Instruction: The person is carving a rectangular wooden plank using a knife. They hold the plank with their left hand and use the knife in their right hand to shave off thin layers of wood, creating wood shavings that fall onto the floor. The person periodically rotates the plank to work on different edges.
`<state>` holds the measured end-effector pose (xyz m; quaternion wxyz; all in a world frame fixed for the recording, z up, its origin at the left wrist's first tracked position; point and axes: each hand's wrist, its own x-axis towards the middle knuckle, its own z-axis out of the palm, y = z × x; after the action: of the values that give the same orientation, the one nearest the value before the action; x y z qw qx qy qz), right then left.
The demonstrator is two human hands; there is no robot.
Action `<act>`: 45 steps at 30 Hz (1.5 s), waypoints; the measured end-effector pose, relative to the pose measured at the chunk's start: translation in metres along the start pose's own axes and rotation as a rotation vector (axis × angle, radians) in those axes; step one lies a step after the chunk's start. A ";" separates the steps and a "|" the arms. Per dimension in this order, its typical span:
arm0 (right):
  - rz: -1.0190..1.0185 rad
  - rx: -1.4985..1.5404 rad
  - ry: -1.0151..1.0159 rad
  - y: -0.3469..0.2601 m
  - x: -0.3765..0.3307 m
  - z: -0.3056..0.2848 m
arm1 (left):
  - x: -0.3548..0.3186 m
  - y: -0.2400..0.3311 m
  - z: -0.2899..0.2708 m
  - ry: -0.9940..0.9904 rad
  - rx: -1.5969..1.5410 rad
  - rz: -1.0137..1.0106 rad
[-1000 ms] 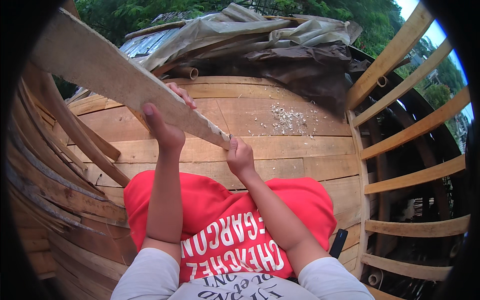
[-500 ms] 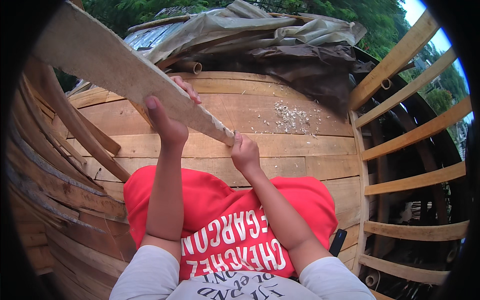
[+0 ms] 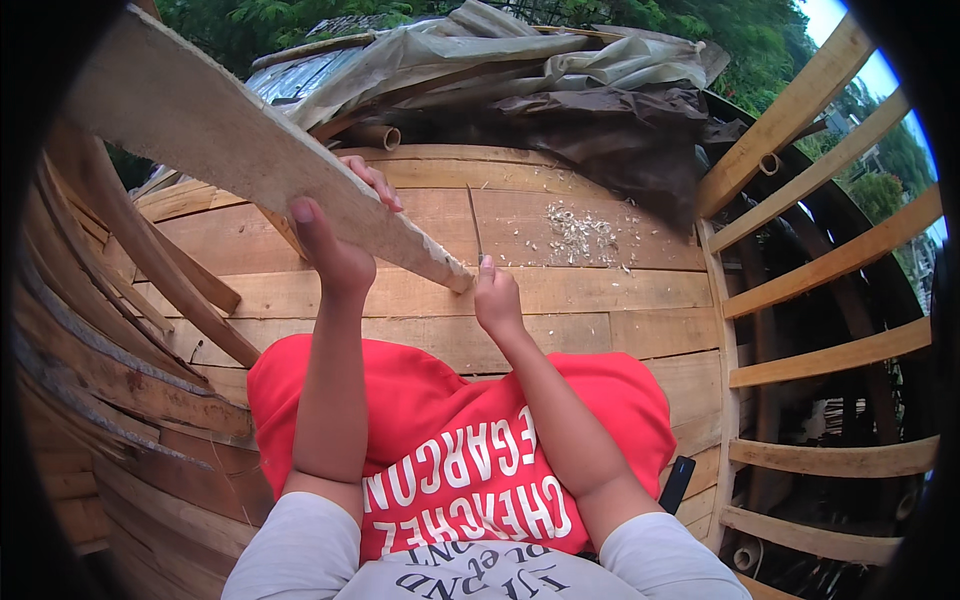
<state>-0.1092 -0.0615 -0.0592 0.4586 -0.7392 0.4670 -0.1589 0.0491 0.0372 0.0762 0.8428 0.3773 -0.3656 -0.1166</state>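
A long pale wooden board (image 3: 240, 135) slants from the upper left down to the middle, its lower end roughly whittled. My left hand (image 3: 345, 245) is closed round the board, with the thumb on its near face and the fingers over the far edge. My right hand (image 3: 497, 297) is a closed fist just right of the board's lower end. From it a thin dark knife blade (image 3: 475, 222) points up and away; the handle is hidden in the fist. The blade stands apart from the wood.
Wood shavings (image 3: 585, 235) lie scattered on the plank floor (image 3: 560, 290). A slatted wooden railing (image 3: 830, 363) runs along the right, and bent boards (image 3: 150, 250) lean at the left. Crumpled tarpaulins (image 3: 600, 120) cover the far edge. A dark, flat object (image 3: 677, 480) lies beside my red-clothed right leg.
My right hand has shifted slightly right, off the board's whittled end, and the knife blade now shows clearly upright. My left hand and the board stay nearly in place.
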 end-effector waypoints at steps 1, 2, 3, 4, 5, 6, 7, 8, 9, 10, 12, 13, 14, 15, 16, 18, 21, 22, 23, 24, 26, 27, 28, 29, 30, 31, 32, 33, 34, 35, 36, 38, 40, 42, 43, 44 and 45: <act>-0.020 -0.070 -0.020 0.017 0.000 0.003 | -0.003 0.000 0.005 -0.018 -0.019 -0.014; -0.039 -0.137 -0.028 0.046 0.007 0.009 | -0.003 -0.001 0.014 -0.046 -0.046 -0.026; -0.066 -0.199 -0.047 0.061 0.012 0.014 | -0.001 -0.001 0.016 -0.070 -0.061 -0.030; -0.014 -0.184 -0.094 0.055 0.014 0.015 | 0.001 -0.002 0.011 -0.054 -0.040 -0.020; 0.038 -0.170 -0.139 0.049 0.017 0.013 | 0.003 -0.004 0.006 -0.039 -0.021 -0.011; 0.091 -0.155 -0.183 0.044 0.018 0.012 | 0.004 -0.006 0.002 -0.024 -0.002 -0.002; 0.065 -0.213 -0.152 0.045 0.018 0.010 | 0.004 -0.005 0.005 -0.008 -0.004 0.001; 0.039 -0.271 -0.121 0.047 0.016 0.008 | 0.003 -0.004 0.009 0.007 -0.006 0.004; 0.013 -0.329 -0.088 0.048 0.015 0.006 | 0.002 -0.003 0.012 0.022 -0.009 0.007; 0.005 -0.375 -0.053 0.043 0.011 0.007 | 0.001 -0.002 0.011 0.017 -0.001 0.006; -0.011 -0.467 0.019 0.033 0.002 0.010 | -0.001 -0.002 0.009 0.005 0.014 0.003; -0.033 -0.492 0.046 0.031 0.001 0.009 | 0.000 -0.002 0.009 0.006 0.014 0.005; -0.055 -0.517 0.073 0.029 0.000 0.008 | 0.002 -0.004 0.007 0.007 0.015 0.007; -0.078 -0.542 0.100 0.027 -0.001 0.007 | 0.003 -0.004 0.005 0.009 0.016 0.009; -0.060 -0.577 0.094 0.024 -0.001 0.005 | 0.004 -0.005 0.003 0.000 0.001 0.005; -0.027 -0.648 0.080 0.017 -0.001 0.002 | 0.005 -0.007 -0.001 -0.017 -0.028 -0.001; -0.031 -0.489 0.132 0.021 -0.001 0.002 | 0.004 -0.004 0.005 0.002 -0.030 0.009; -0.050 -0.396 0.119 0.018 -0.002 0.002 | 0.003 -0.004 0.005 0.007 -0.036 0.002; -0.068 -0.302 0.105 0.014 -0.002 0.003 | 0.002 -0.004 0.005 0.012 -0.041 -0.004; -0.087 -0.209 0.091 0.011 -0.002 0.004 | 0.001 -0.003 0.004 0.017 -0.046 -0.010; 0.024 -0.257 0.064 0.035 0.005 0.008 | 0.002 0.000 0.015 0.001 -0.039 -0.027; 0.081 -0.279 0.055 0.049 0.009 0.008 | 0.001 0.001 0.022 -0.011 -0.038 -0.036; 0.113 -0.299 0.053 0.040 0.009 0.011 | 0.001 0.001 0.017 0.015 -0.018 -0.028; 0.143 -0.324 0.054 0.024 0.009 0.008 | 0.001 0.000 0.013 0.043 -0.002 -0.016; 0.173 -0.348 0.056 0.009 0.007 0.006 | 0.003 -0.001 0.008 0.070 0.013 -0.004; 0.090 -0.298 0.069 0.006 0.004 0.002 | 0.002 -0.001 0.005 0.038 0.007 -0.018; 0.008 -0.246 0.080 0.004 0.001 -0.001 | 0.002 -0.002 0.000 0.006 0.001 -0.031; -0.073 -0.194 0.091 0.005 -0.001 -0.001 | 0.001 -0.003 -0.003 -0.026 -0.004 -0.045; 0.005 -0.250 0.055 0.017 -0.002 0.000 | -0.002 -0.003 0.001 -0.005 -0.011 -0.050; 0.074 -0.297 0.034 0.028 0.006 0.002 | 0.002 -0.002 0.009 0.000 -0.023 -0.040; 0.143 -0.342 0.014 0.039 0.012 0.002 | 0.004 -0.001 0.018 0.004 -0.036 -0.032; -0.001 -0.224 0.052 0.012 0.005 0.000 | 0.003 0.001 0.009 0.028 -0.003 -0.026; -0.124 -0.173 0.071 0.004 -0.006 -0.006 | 0.002 0.000 0.005 0.036 -0.008 -0.025; -0.228 -0.175 0.066 0.009 -0.010 -0.008 | 0.003 -0.004 -0.001 0.022 -0.035 -0.027; -0.149 -0.261 0.044 0.024 -0.009 -0.007 | 0.000 -0.006 0.002 0.027 -0.035 -0.040; -0.075 -0.342 0.038 0.043 -0.001 -0.004 | 0.003 -0.006 0.010 0.019 -0.041 -0.043; -0.008 -0.414 0.024 0.051 0.007 -0.001 | 0.008 -0.007 0.013 0.012 -0.037 -0.040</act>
<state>-0.1342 -0.0750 -0.1018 0.2905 -0.8175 0.4924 -0.0700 0.0460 0.0215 0.0817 0.8493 0.3698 -0.3506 -0.1377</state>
